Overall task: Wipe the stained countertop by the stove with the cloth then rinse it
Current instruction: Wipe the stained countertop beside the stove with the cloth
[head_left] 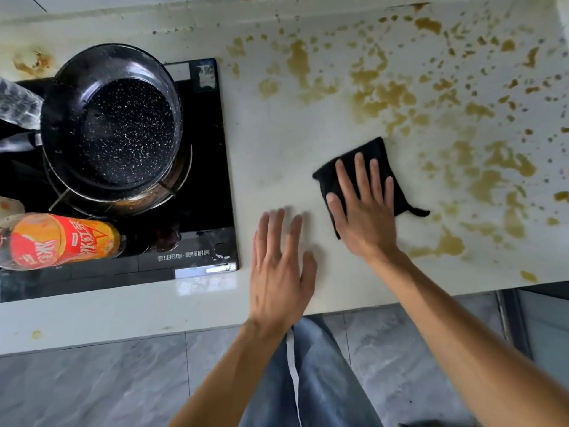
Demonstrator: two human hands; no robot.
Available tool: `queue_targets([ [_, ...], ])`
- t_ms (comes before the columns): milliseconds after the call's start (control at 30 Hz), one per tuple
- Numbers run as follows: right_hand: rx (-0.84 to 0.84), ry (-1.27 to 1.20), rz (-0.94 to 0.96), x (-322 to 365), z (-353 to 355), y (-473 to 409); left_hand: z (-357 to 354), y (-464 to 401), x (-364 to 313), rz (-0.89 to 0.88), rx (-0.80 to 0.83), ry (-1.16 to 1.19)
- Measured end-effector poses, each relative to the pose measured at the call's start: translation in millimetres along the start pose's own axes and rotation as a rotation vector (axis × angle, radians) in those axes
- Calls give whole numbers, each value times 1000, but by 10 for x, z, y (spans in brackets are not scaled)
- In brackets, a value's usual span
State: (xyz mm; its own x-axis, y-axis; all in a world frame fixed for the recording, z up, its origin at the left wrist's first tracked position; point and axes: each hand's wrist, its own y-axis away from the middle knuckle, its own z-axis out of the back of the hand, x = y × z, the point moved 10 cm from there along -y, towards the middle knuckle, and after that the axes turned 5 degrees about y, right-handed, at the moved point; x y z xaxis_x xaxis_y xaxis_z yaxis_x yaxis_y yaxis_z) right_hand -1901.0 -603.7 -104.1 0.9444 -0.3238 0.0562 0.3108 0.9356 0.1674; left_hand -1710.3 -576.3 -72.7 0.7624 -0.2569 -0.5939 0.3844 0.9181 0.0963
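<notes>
I have the pale counter (pixel 277 155) in front of me, with a cleaner band beside the stove (pixel 203 186) and yellow-brown stains (pixel 385 97) spread thickly across its far and right parts. The wiping looks only partly done, in my judgement. My right hand (pixel 363 208) lies flat on the black cloth (pixel 366 161), fingers straight and spread, pressing it onto the counter at the near edge of the stained patch. To do this step well I would keep the palm weight even over the cloth, push it away and rightward through the stains in overlapping passes, and stop short of smearing the residue back onto the clean band.

My left hand (pixel 280 266) is held open over bare counter, fingers apart and holding nothing; it looks blurred, and I cannot tell whether it touches the surface.

The dark speckled pan (pixel 123 127) sits on the burner and appears to hold no food, only specks on its coating. A plastic bottle (pixel 58 241) with a red and orange label lies on its side at the stove's near left; its contents I cannot make out.
</notes>
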Motion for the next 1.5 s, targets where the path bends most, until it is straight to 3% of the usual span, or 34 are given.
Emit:
queue_targets([
  [167,15,15,77,21,-3,11,-203,-649,104,49,11,-120],
  [500,-36,4,208,684,139,-1412,-334,-673,186,-2,-98,-194],
  [733,-1,61,617,1651,139,-1571,-353,-654,230,-9,-134,-185],
  [933,35,-20,406,1557,209,-2181,-342,-648,195,-13,-145,-171],
  [1133,3,40,507,1551,92,-1606,-384,-620,221,-17,-156,-185],
  [1367,54,-36,445,1824,215,-2540,-393,-620,241,-36,-202,-196],
  [1500,38,-70,346,1672,235,-2595,-398,-632,246,-41,-215,-202],
])
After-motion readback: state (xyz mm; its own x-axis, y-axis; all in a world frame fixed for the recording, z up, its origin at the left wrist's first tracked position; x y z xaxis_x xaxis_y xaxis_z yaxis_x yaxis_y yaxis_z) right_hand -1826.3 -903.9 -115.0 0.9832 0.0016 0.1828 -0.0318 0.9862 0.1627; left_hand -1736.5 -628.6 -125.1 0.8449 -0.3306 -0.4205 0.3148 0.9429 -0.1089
